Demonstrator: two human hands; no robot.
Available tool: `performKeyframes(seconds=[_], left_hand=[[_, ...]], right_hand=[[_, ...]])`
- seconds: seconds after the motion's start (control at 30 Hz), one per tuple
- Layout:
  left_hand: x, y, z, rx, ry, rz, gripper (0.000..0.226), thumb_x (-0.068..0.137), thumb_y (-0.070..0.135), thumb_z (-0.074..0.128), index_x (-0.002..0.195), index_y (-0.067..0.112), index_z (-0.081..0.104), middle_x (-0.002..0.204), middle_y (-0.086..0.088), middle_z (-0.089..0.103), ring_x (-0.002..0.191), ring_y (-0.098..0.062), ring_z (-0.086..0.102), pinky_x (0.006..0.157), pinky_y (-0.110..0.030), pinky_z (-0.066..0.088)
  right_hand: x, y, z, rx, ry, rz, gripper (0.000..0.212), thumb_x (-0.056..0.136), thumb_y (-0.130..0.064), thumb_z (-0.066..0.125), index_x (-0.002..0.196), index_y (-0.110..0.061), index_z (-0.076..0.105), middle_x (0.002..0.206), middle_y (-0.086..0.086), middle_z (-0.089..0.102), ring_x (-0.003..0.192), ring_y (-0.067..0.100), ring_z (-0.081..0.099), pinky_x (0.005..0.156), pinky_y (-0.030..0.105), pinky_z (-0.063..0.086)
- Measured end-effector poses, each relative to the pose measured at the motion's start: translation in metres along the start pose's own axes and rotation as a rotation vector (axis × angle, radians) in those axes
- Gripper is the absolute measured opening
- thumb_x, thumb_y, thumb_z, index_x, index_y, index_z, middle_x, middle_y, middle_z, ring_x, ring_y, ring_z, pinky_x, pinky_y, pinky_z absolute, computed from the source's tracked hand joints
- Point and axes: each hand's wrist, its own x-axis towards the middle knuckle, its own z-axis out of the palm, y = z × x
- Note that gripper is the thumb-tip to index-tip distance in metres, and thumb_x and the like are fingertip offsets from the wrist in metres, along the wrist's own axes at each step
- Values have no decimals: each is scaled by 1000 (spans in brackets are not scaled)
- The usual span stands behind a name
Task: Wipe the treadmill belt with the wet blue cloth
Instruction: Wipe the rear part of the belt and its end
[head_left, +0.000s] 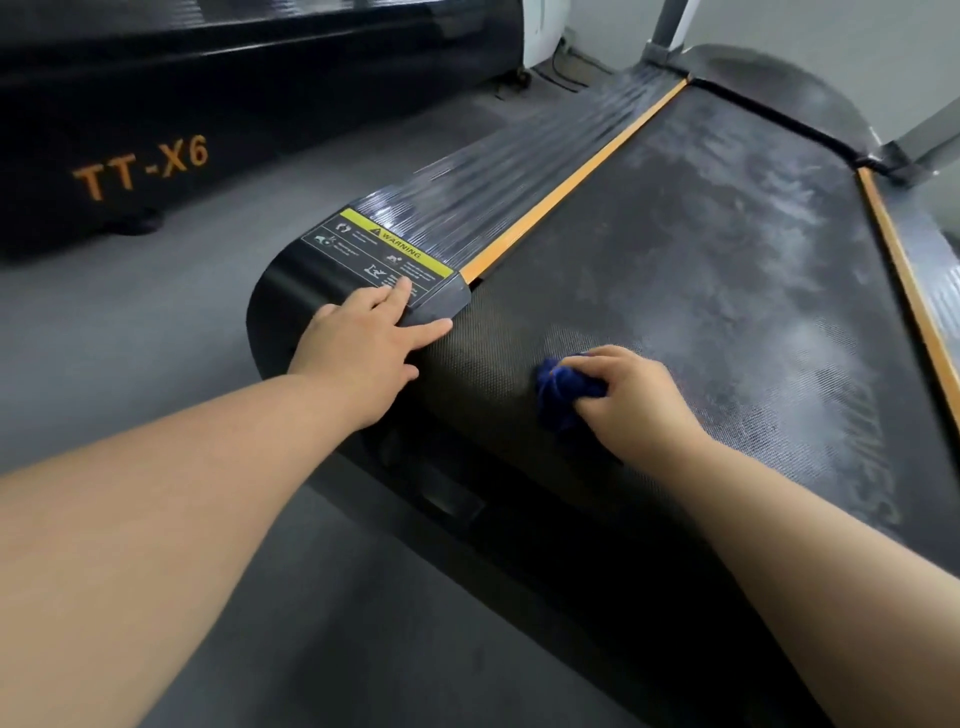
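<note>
The right hand (631, 400) grips a bunched blue cloth (563, 392), fingers curled over it and pressing it down onto the belt (727, 270) near the treadmill's rear end. The cloth pokes out on the left of the fist, dark blue and crumpled. The left hand (366, 345) lies flat with its fingers straight and spread, holding nothing; its palm rests on the rounded black end cap (280, 291) of the left side rail (519, 171), and its fingertips reach the edge of a warning sticker (384, 249) with a yellow band. Both bare forearms stretch in from the bottom of the view.

The belt is black with a fine woven texture. Pale grey, dusty-looking smears cover much of it ahead of the cloth, while the patch around the cloth looks darker. An orange strip (576, 182) runs along the belt's left edge, and another orange strip (904, 291) runs along the right. Grey uprights (670, 26) rise at the far end. To the left, on the grey floor (156, 332), stands another black machine (208, 104) lettered "TT-X6" in orange.
</note>
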Motion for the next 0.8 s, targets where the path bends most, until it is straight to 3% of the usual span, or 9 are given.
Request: performKeyframes(seconds=[0.07,0.17,0.23,0.33,0.4,0.47,0.57,0.7,0.8], left_hand=[[0,4,-2,2,-9,-10,59,98,48,40,147,49,7,160,-5,5,143,-25,14,107,-41,32],[1,6,-3,-22,6,-34,59,97,49,41,147,50,9,160,-6,6,143,-25,14,107,-41,31],[0,7,-1,-52,3,-47,59,97,50,42,146,51,10,160,-4,5,143,-23,13,107,-41,29],[0,6,-1,-46,13,-38,60,97,50,42,146,50,9,160,-3,5,144,-23,12,110,-43,26],[1,4,-3,-18,26,-23,60,97,50,41,147,49,8,160,-5,6,146,-23,9,115,-47,16],[2,5,-1,19,8,1,61,98,49,40,148,46,6,160,-8,3,147,-24,1,116,-53,7],[7,3,1,-33,-55,5,62,99,43,43,149,44,5,160,-10,-1,147,-25,-3,116,-52,11],[10,4,3,-96,-63,-1,62,99,39,45,149,44,9,160,-10,-3,147,-25,-4,116,-53,12],[10,4,8,-106,-43,3,62,99,39,45,149,45,9,160,-9,-5,147,-23,-6,116,-53,10]], right_hand=[[21,-15,7,-35,4,4,34,76,0,51,97,-17,72,97,5,65,94,23,55,81,31,45],[60,-33,21,57,-9,133,39,71,2,40,79,-24,67,83,4,65,83,26,60,64,29,49],[74,-35,27,126,-9,151,37,71,1,39,75,-25,64,79,3,65,80,25,61,60,27,47],[54,-33,24,32,-2,52,25,82,-13,51,94,-26,67,99,0,65,94,27,56,73,26,41],[31,-29,21,-32,-11,-10,29,83,-22,58,110,-26,67,118,-2,62,109,28,53,89,29,41],[15,-26,25,-63,9,-58,33,82,-24,63,114,-26,67,122,-2,61,112,28,52,94,30,40],[28,-25,35,-53,67,-68,22,84,-23,62,104,-29,70,104,-6,61,102,28,52,81,29,39],[86,-30,42,-47,75,-6,17,84,-16,58,91,-25,71,90,-3,58,92,27,53,77,32,45],[128,-34,47,83,114,106,27,79,-7,53,78,-27,70,85,4,66,83,25,59,64,31,51]])
